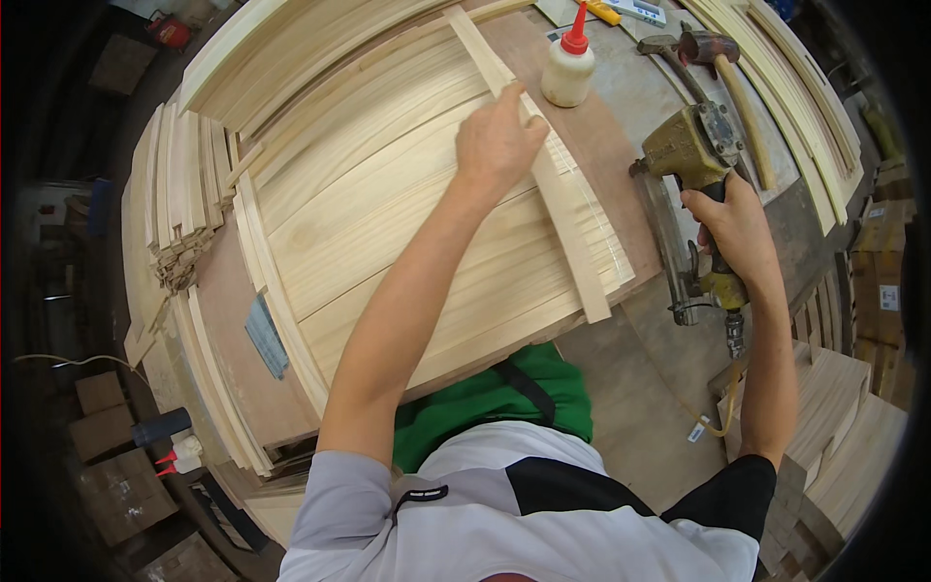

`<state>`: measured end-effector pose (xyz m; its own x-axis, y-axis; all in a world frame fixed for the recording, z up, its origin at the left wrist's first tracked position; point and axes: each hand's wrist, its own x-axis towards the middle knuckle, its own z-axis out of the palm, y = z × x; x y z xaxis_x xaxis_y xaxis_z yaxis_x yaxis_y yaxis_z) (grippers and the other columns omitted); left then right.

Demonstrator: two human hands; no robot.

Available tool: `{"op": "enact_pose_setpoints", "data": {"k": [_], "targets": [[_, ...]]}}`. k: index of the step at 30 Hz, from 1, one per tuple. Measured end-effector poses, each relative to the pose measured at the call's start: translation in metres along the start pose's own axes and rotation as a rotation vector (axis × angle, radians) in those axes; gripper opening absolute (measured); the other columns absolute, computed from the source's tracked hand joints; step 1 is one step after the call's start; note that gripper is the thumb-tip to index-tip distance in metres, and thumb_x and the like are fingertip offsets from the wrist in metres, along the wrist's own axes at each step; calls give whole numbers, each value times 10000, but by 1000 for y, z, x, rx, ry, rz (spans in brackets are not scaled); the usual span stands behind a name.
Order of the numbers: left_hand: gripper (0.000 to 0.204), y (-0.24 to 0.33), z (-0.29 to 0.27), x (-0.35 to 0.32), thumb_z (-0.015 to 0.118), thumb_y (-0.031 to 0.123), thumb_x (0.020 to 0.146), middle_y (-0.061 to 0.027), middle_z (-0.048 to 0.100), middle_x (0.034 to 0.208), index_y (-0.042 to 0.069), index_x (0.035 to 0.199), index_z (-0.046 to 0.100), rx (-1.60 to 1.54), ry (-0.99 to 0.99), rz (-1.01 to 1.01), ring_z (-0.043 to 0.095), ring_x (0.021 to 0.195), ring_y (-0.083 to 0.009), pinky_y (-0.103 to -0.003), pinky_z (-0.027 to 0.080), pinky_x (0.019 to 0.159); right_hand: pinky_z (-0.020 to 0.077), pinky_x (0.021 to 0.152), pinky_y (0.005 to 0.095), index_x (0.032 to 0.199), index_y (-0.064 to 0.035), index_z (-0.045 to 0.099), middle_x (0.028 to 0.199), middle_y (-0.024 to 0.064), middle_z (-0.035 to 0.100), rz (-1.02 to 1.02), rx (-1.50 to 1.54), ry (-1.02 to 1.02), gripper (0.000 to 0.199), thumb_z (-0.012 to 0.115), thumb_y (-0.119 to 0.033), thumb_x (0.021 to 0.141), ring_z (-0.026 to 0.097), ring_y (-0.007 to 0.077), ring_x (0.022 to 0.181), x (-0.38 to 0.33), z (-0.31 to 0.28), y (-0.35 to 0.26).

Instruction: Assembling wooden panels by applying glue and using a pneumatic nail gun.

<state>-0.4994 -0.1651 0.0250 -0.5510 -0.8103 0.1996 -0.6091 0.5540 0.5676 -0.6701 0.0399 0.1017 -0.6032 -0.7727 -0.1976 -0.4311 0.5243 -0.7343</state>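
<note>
My left hand point(499, 141) pinches a long, flat wooden strip point(572, 233), which lies across the right part of a pale panel of wooden boards point(388, 184). Just right of the strip, a thin whitish line, apparently glue, runs along the panel's edge. Wrapped round the handle of a pneumatic nail gun point(682, 147) is my right hand point(739, 228). The nail gun is held off the panel, to its right, with an air hose point(729, 405) hanging from its lower end. Beyond the strip stands a white glue bottle with a red nozzle point(568, 73).
Two hammers point(752, 121) rest at the far right, near long wooden strips point(790, 107). Stacked wooden slats point(179, 184) stand on the left. A bundle of grey-blue staples or nails point(264, 338) lies by the panel's left side. Boards point(824, 407) are piled at the lower right.
</note>
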Motion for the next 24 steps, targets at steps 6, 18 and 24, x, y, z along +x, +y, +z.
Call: {"op": "enact_pose_setpoints", "data": {"k": [6, 18, 24], "targets": [[523, 18, 20, 9, 612, 276, 803, -245, 681, 897, 27, 1260, 560, -63, -150, -102, 666, 878, -370, -440, 514, 811, 451, 440, 279, 921, 97, 531, 618, 63, 543, 5, 17, -9, 313, 647, -177, 823, 554, 121, 468, -1, -1, 2], [571, 8, 33, 24, 587, 292, 798, -248, 685, 895, -12, 1279, 544, -38, -150, -117, 668, 898, -360, -425, 507, 843, 458, 450, 287, 922, 90, 522, 625, 72, 545, 12, -2, -13, 315, 644, -184, 825, 558, 124, 482, 0, -2, 3], [570, 1, 34, 27, 589, 309, 795, -239, 688, 904, -4, 1270, 560, 10, -102, -103, 670, 909, -344, -409, 507, 864, 457, 452, 286, 929, 99, 527, 617, 71, 548, 31, -1, -15, 322, 639, -185, 826, 557, 126, 480, -2, -2, -1]]}}
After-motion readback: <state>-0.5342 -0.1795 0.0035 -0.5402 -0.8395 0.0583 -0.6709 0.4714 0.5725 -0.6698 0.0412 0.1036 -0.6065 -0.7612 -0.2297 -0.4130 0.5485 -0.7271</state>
